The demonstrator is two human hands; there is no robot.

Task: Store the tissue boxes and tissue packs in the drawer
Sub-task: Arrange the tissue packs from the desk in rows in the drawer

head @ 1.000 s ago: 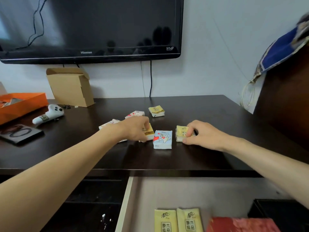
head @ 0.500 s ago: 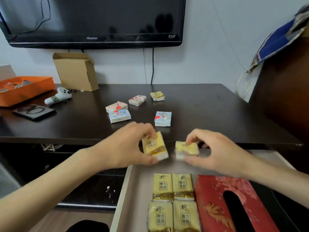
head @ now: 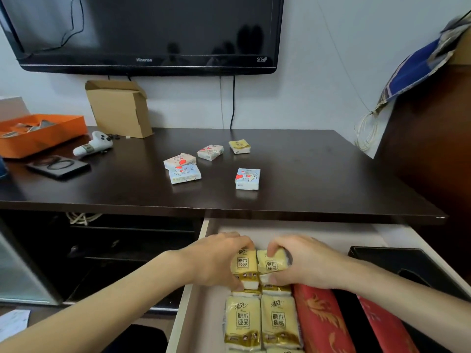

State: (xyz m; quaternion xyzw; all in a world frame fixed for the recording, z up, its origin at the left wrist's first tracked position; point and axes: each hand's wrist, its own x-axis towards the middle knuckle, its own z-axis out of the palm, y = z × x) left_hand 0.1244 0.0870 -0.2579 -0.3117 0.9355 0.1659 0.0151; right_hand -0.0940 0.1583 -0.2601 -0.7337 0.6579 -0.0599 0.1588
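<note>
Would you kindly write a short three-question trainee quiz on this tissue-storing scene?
1. True or false: the left hand and the right hand each hold a yellow tissue pack over the open drawer.
2. How many tissue packs lie on the desk?
3. Which lies right of the yellow packs in the drawer? A) red tissue box B) game controller C) orange tray

Key
1. True: left-hand pack, right-hand pack.
2. Five.
3. A, the red tissue box.
</note>
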